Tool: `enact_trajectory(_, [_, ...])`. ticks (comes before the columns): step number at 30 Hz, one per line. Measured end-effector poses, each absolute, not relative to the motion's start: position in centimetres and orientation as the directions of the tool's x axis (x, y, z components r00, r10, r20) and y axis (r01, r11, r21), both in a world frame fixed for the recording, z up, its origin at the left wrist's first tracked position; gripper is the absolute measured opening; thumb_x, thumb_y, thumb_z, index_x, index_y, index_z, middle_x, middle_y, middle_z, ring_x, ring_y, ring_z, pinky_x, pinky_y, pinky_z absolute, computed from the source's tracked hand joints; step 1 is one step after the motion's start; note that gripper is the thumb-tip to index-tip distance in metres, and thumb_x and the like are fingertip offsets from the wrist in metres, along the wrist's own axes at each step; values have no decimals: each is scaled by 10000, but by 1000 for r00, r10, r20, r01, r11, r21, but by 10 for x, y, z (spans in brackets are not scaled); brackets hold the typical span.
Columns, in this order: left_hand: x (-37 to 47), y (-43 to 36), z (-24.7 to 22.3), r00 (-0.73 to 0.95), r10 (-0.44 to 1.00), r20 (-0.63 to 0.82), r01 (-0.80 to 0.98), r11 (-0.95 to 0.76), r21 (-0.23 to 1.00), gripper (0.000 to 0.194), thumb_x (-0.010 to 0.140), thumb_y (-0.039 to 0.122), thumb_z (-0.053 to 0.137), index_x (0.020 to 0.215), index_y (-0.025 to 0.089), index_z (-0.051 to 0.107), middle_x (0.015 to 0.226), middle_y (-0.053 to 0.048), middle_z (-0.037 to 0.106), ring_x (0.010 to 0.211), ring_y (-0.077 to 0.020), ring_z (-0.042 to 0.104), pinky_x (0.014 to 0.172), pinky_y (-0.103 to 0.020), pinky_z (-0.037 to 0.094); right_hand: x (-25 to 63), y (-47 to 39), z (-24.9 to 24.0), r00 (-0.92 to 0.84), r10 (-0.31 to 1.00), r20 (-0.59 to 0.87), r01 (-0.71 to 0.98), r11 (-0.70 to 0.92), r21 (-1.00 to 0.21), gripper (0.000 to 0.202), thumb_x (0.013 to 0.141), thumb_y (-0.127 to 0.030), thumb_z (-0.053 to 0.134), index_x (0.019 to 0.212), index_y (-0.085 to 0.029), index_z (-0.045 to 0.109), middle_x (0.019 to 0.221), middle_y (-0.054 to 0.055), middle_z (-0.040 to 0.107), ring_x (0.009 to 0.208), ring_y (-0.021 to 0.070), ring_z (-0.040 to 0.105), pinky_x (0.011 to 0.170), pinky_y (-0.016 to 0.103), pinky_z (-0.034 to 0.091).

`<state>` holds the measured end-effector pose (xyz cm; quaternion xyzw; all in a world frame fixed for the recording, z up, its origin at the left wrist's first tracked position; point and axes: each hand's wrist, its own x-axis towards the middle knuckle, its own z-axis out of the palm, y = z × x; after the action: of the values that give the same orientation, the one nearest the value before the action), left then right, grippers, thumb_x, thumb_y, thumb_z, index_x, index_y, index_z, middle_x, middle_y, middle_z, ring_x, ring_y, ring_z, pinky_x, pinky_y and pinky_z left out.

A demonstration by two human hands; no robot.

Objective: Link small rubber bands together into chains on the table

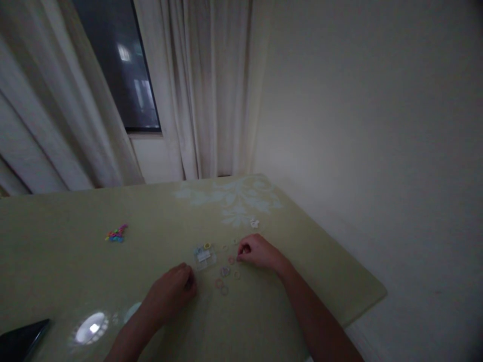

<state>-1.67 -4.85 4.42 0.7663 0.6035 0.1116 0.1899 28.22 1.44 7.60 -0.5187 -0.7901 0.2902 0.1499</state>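
Several small pale rings, which look like little hair ties, lie scattered on the table; among them are a pink ring [231, 260], a greyish ring [225, 271] and a cream ring [237, 275]. A small clear plastic box [211, 257] sits to their left, with a yellow ring [207, 246] and some bluish bits at its far side. My right hand [260, 251] is closed in a pinch just right of the pink ring; anything between its fingertips is too small to make out. Beside the box's near left corner, my left hand [175, 289] rests with curled fingers, their inside hidden.
A heap of bright coloured pieces [117, 234] lies farther left on the greenish table [151, 216]. Small white pieces [254, 222] are beyond my right hand. A dark flat device [23, 339] is at the near left. The wall [377, 151] borders the table's right side.
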Motion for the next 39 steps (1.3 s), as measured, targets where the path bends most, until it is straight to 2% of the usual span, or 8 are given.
enact_trajectory(4, [-14, -51, 54, 341, 939, -46, 740, -238, 629, 155, 862, 301, 532, 762, 221, 618, 735, -17, 674, 674, -197, 621, 604, -262, 430, 274, 3, 76, -503, 846, -176, 710, 288, -643, 88, 703, -233, 837, 779, -196, 814, 634, -30, 651, 562, 111, 526, 538, 225, 325])
enact_trajectory(10, [-1, -47, 63, 330, 937, 115, 403, -250, 880, 292, 936, 459, 596, 1061, 219, 705, 827, -24, 734, 762, -193, 692, 683, -258, 539, 260, -9, 75, -490, 854, -174, 807, 369, -460, 98, 668, -157, 721, 719, -212, 784, 645, -11, 668, 569, 129, 533, 550, 240, 325])
enact_trajectory(13, [3, -46, 60, 287, 947, 141, 369, -246, 896, 259, 902, 454, 659, 1010, 239, 755, 903, -37, 792, 836, -213, 747, 781, -282, 580, 259, -8, 76, -536, 838, -102, 752, 419, -509, 59, 663, -160, 751, 708, -198, 760, 618, -29, 607, 587, 120, 494, 572, 244, 315])
enact_trajectory(19, [13, -47, 60, 231, 947, 225, 314, -291, 904, 233, 892, 419, 684, 929, 247, 837, 899, -57, 828, 831, -225, 761, 794, -298, 598, 252, -4, 73, -578, 815, -36, 324, 189, -927, 127, 764, -266, 719, 825, -155, 722, 606, -76, 430, 566, 85, 339, 523, 218, 255])
enact_trajectory(24, [21, -47, 58, 236, 898, 372, 253, -427, 868, 241, 892, 443, 706, 955, 269, 861, 906, -72, 816, 825, -226, 758, 742, -304, 601, 236, -10, 64, -550, 835, -7, 145, 88, -986, 189, 754, -322, 752, 806, -147, 702, 598, -73, 425, 568, 83, 323, 519, 219, 234])
enact_trajectory(30, [19, -48, 57, 194, 894, 404, 263, -444, 856, 233, 900, 461, 712, 926, 278, 854, 879, -58, 806, 803, -213, 751, 738, -298, 602, 228, -9, 55, -541, 841, 5, 65, 48, -997, 260, 748, -388, 797, 812, -150, 715, 607, -65, 460, 570, 86, 354, 540, 227, 255])
enact_trajectory(34, [20, -48, 59, 130, 921, 367, 264, -389, 882, 235, 864, 458, 739, 857, 233, 807, 849, -52, 795, 787, -205, 749, 739, -286, 613, 232, 3, 52, -418, 908, 35, 161, 113, -980, 233, 855, -378, 736, 852, -145, 731, 680, -22, 570, 625, 117, 474, 612, 244, 360])
enact_trajectory(39, [22, -49, 57, 99, 944, 316, 233, -331, 915, 234, 888, 442, 713, 904, 216, 769, 953, -62, 818, 891, -224, 775, 841, -320, 625, 241, 20, 46, -157, 975, 156, 664, 221, -714, 90, 913, -196, 679, 911, -155, 759, 795, 24, 655, 743, 156, 570, 705, 262, 412])
